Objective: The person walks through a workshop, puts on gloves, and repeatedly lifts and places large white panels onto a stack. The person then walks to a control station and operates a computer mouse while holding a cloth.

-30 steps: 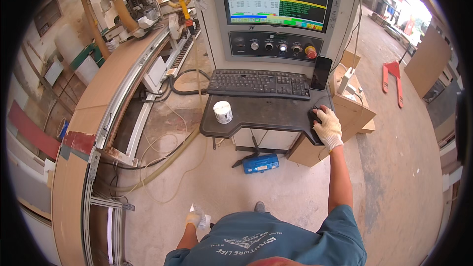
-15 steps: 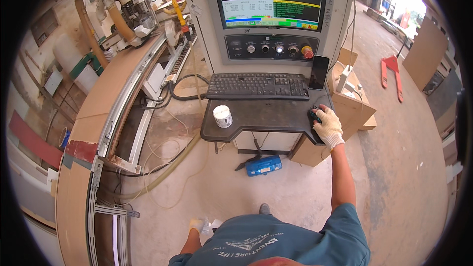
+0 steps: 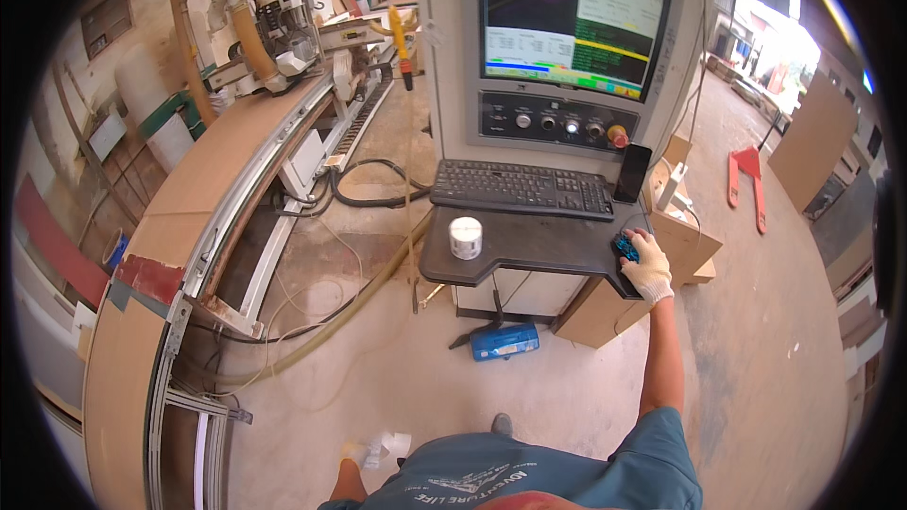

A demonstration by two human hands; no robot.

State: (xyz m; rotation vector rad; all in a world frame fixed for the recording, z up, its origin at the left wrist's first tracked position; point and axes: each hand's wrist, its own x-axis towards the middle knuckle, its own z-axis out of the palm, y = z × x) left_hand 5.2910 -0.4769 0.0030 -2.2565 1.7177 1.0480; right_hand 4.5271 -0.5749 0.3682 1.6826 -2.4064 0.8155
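Note:
My right hand (image 3: 649, 269), in a cream knitted glove, rests over a dark computer mouse with blue on it (image 3: 625, 246) at the right end of the black console shelf (image 3: 548, 238). Its fingers curve round the mouse. Low in the view, beside my body, is my gloved left hand (image 3: 353, 454). It holds crumpled white paper pieces (image 3: 385, 450); its fingers show only in part. A black keyboard (image 3: 522, 189) lies at the back of the shelf, below a lit monitor (image 3: 572, 19). On the shelf's left side stands a white roll of labels (image 3: 466, 238).
A button panel with a red knob (image 3: 618, 137) sits under the monitor, and a phone (image 3: 632, 173) leans beside the keyboard. Below the shelf lies a blue case (image 3: 505, 342). A long machine bed (image 3: 227, 156) runs along the left; hoses (image 3: 364, 297) cross the floor. A red pallet jack (image 3: 744, 184) stands right.
The view has shifted, so the console sits lower and farther right. My right hand stays on the mouse. More of the white paper shows beside my left hand.

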